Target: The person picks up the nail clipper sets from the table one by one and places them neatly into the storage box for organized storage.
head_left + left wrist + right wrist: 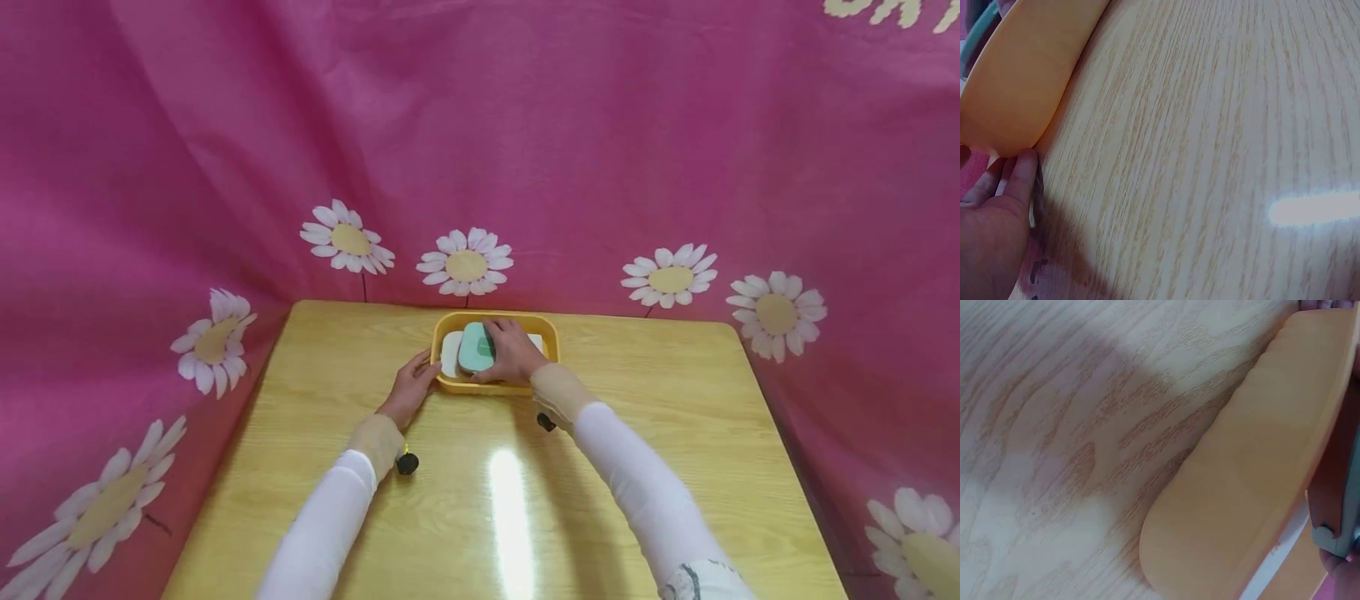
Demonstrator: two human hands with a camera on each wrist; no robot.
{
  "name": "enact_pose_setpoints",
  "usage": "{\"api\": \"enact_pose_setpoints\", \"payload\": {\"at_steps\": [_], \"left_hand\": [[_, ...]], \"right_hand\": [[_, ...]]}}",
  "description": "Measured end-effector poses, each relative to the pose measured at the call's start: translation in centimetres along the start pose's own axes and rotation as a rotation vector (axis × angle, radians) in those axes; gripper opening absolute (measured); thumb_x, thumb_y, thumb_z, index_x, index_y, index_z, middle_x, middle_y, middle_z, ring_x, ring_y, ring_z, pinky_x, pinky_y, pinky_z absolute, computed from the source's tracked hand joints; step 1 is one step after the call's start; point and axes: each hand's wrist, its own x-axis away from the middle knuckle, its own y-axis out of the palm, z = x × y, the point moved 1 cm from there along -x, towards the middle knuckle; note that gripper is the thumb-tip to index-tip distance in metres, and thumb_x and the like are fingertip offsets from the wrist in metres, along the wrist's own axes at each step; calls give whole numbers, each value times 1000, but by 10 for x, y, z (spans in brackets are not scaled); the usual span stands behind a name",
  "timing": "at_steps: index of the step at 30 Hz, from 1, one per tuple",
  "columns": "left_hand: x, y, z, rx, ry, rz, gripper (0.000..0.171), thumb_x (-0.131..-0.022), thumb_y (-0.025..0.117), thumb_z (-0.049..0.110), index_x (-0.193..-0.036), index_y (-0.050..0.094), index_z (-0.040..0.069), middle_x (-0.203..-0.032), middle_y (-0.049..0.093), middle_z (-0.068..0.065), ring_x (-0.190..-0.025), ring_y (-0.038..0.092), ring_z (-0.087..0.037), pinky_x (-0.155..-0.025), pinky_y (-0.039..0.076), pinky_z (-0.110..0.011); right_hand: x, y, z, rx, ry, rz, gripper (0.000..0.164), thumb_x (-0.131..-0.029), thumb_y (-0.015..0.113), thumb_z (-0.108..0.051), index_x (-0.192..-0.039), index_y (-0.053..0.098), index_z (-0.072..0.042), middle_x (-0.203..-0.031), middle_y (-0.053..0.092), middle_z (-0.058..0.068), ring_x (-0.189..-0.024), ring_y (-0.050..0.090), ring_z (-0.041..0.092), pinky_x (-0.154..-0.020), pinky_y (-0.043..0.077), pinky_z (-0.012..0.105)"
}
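A yellow-orange plastic basket (487,389) stands near the table's far edge. My left hand (410,388) holds its left end, thumb at the rim and fingertips low against the outer wall, as the left wrist view shows. Inside, my right hand (517,354) grips a mint-green box with rounded corners (474,348), thumb on the near side and fingers over the far side. The box lies tilted over a white rounded item (450,353). Part of another white item (536,342) shows right of my hand. In the right wrist view, the box (1335,540) shows a small rounded corner piece.
The wooden table (360,350) has a bright light reflection (512,525) on its near half. A pink cloth backdrop (555,167) with printed daisies stands behind the table and on both sides. Small black devices (407,463) hang from both wrists.
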Motion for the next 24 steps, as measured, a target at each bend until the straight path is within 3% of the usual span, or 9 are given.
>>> {"api": "enact_pose_setpoints", "payload": {"at_steps": [7, 13, 17, 24], "left_hand": [[2, 2, -1, 2, -11, -9, 56, -110, 54, 15, -162, 37, 4, -154, 50, -27, -140, 51, -35, -114, 46, -46], [3, 1, -1, 4, -31, -27, 57, -109, 56, 18, -161, 38, 5, -155, 50, -25, -141, 50, -32, -116, 44, -45], [5, 1, -3, 10, -30, -34, 56, -109, 57, 20, -161, 40, 5, -155, 49, -26, -141, 49, -32, -116, 43, -46], [4, 1, 0, -13, -19, -23, 57, -110, 56, 21, -161, 39, 4, -154, 51, -26, -141, 50, -32, -116, 44, -47]], "right_hand": [[-10, 10, -12, 85, 1, -18, 112, -70, 94, -55, -156, 44, -2, -154, 47, 18, -140, 42, 37, -118, 40, 47], [-20, 15, -27, 228, -49, -50, 100, -71, 93, -55, -147, 52, -4, -142, 53, 17, -130, 48, 35, -114, 41, 45], [-21, 22, -29, 243, -70, -53, 99, -73, 92, -55, -147, 49, -5, -141, 52, 17, -129, 49, 35, -112, 44, 45], [-24, 22, -35, 263, -23, -70, 102, -74, 92, -52, -151, 44, -5, -147, 50, 17, -133, 49, 36, -116, 41, 45]]}}
